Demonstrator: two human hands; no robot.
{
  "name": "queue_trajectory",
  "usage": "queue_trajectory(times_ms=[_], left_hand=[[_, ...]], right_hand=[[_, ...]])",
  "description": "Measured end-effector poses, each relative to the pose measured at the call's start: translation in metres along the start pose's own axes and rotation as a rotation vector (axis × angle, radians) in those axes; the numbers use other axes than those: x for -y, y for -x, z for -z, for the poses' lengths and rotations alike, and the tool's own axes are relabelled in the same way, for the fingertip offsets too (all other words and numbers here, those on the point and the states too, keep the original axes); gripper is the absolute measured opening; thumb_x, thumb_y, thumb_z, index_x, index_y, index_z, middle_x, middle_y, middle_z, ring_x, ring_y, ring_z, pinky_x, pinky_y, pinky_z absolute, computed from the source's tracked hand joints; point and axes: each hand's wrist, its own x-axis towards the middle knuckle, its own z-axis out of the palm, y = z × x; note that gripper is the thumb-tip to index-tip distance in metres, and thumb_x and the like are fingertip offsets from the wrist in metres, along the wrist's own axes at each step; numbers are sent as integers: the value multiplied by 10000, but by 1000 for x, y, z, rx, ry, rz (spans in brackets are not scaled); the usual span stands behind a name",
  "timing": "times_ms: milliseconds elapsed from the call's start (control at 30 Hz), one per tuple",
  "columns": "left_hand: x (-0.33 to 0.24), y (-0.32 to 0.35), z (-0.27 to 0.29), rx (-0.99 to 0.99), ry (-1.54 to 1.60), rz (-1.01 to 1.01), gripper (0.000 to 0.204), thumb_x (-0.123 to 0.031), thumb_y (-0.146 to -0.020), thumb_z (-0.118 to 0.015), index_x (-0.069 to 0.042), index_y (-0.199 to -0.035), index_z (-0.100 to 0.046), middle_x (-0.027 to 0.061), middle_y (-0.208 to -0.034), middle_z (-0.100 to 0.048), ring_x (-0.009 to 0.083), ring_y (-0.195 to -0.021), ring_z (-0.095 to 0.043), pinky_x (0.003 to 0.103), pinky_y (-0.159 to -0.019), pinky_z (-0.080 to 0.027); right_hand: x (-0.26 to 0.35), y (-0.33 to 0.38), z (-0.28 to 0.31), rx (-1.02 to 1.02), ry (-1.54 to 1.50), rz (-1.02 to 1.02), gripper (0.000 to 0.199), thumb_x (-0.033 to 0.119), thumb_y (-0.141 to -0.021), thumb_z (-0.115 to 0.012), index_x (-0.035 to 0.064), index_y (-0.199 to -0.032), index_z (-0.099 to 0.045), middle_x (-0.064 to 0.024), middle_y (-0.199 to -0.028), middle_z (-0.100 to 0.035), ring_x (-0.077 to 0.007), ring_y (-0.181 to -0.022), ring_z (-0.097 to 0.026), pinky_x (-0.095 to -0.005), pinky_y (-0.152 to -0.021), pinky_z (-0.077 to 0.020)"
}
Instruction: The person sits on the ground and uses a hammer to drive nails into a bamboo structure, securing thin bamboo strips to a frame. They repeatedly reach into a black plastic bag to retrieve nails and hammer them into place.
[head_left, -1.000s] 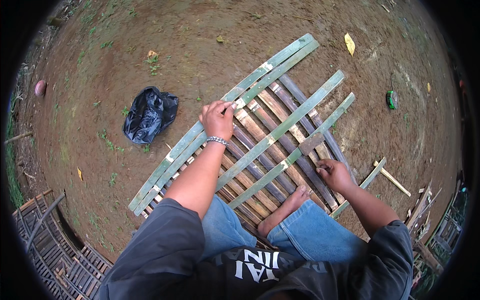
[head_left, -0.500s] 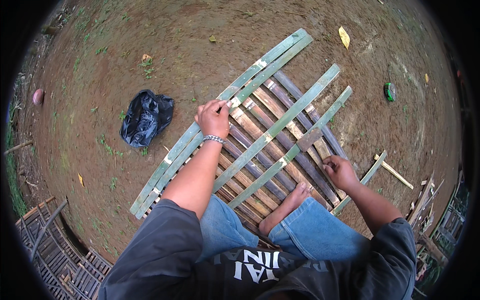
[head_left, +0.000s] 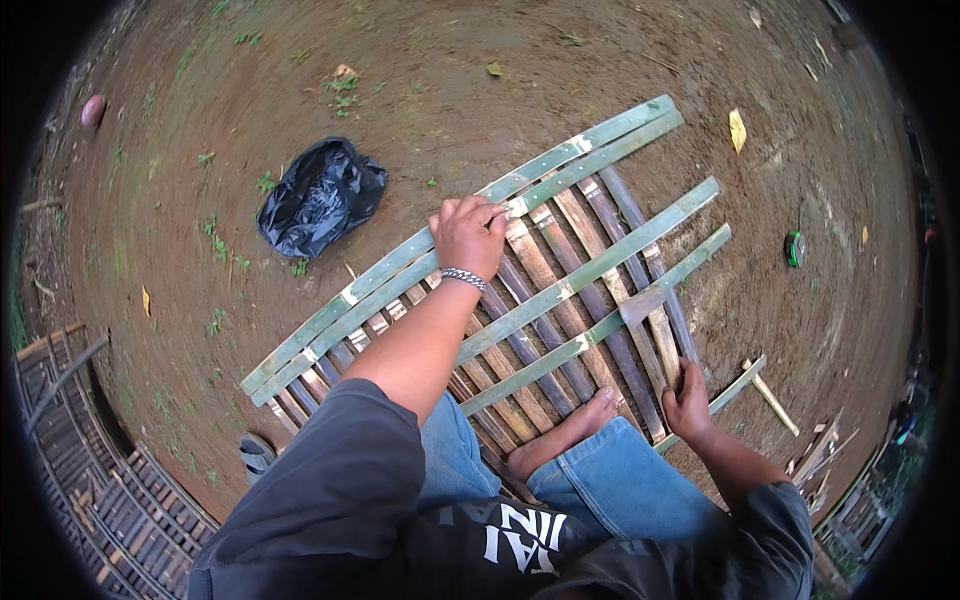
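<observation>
A slatted bamboo panel (head_left: 563, 290) lies on the ground, its narrow brown slats crossed by long green bamboo strips. My left hand (head_left: 468, 238), with a chain bracelet at the wrist, rests on the paired green strips (head_left: 395, 270) along the far side. Its thumb and fingers are pinched together beside a pale node; whatever they hold is too small to make out. At the right, my right hand (head_left: 690, 405) is closed round the wooden handle of a hammer (head_left: 643, 305). The hammer's head is over the nearer green strip (head_left: 540, 372). My bare foot (head_left: 568, 432) presses on the slats.
A black plastic bag (head_left: 322, 197) lies beyond the panel at the left. To the right are a green-and-black tape measure (head_left: 795, 249), a thin wooden stick (head_left: 770, 398) and split bamboo scraps (head_left: 822, 448). Another slatted panel (head_left: 115, 500) is at the lower left, near a sandal (head_left: 257, 457).
The whole view has shifted and turned slightly. My right hand has drawn back with the hammer, its fingers now wrapped round the handle. My left hand stays at the same node.
</observation>
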Motion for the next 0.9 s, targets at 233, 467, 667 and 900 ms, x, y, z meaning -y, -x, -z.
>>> queue_trajectory(times_ms=[233, 467, 667, 900], left_hand=[[0, 2, 5, 12, 25, 29, 64, -233, -812, -781, -172, -828, -793, -61, -990, -708, 205, -1040, -568, 389, -961, -374], [-2, 0, 5, -2, 21, 28, 50, -212, -796, -795, -172, -824, -786, -59, -950, -694, 204, -1013, -570, 386, -918, -381], [0, 0, 6, 9, 11, 20, 54, -207, -790, -794, -165, -815, -770, -67, -937, -682, 208, -990, -570, 384, -900, -385], [-2, -2, 7, 13, 29, 27, 52, -197, -794, -787, -154, -814, -767, -59, -940, -678, 213, -1003, -569, 392, -908, -383]], right_hand=[[144, -56, 28, 327, -787, -53, 495, 89, -973, -516, 3, -1451, -424, -215, -1091, -646, -329, -946, -671, -439, -857, -543], [175, -106, -16, 193, -164, 99, 447, 144, -1014, -526, 33, -1436, -430, -313, -1157, -651, -541, -1012, -635, -540, -887, -528], [168, -127, -38, 118, -28, 235, 521, 64, -951, -546, 35, -1453, -410, -313, -1232, -614, -505, -1075, -627, -534, -917, -526], [168, -131, -37, -7, -45, 297, 533, 73, -943, -562, 62, -1455, -415, -303, -1218, -626, -497, -1047, -639, -538, -912, -530]])
